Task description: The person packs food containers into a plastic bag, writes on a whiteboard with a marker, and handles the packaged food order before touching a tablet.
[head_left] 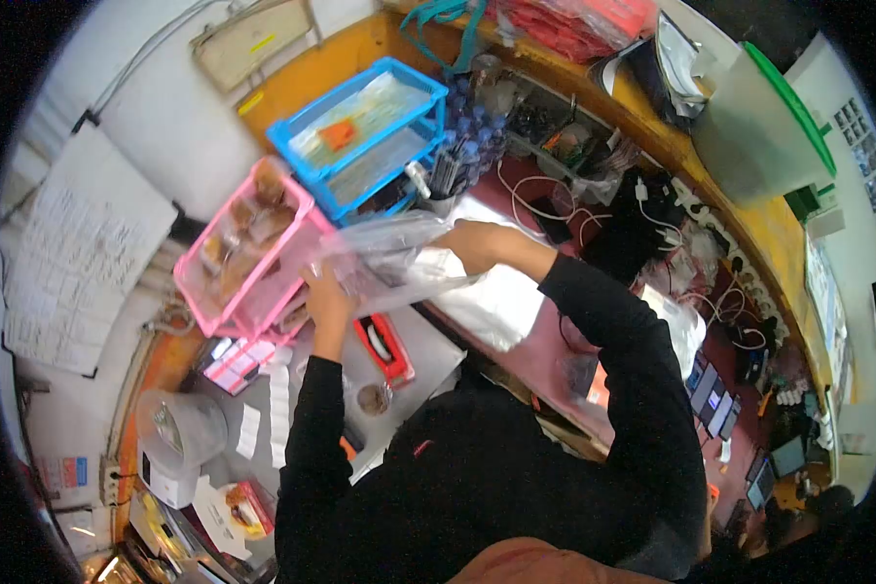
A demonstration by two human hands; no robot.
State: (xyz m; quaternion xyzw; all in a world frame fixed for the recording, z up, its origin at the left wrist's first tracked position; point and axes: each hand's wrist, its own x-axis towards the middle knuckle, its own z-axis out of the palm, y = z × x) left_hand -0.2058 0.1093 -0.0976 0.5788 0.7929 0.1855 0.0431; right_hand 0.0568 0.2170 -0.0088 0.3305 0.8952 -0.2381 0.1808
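Observation:
A clear plastic bag (384, 240) stretches between my two hands over the desk. My left hand (329, 297) is closed on its left side, close to the pink basket (304, 255). At the bag's right end, my right hand (470, 245) grips the plastic, its fingers partly hidden and blurred. Inside the pink basket lie several small packets of something brown (268, 222). A red tool with a black slot (384, 348), whose kind I cannot make out, lies below my left hand, with a small wrapped brown piece (374, 398) near it.
Behind the bag stands a blue tiered tray (355, 185) holding papers. Bright white sheets (501, 307) lie right of it. A white-based clear tub (180, 428) stands lower left. White cables (565, 200) and several phones (715, 399) spread across the right side. A green-lidded bin (754, 127) sits on the shelf.

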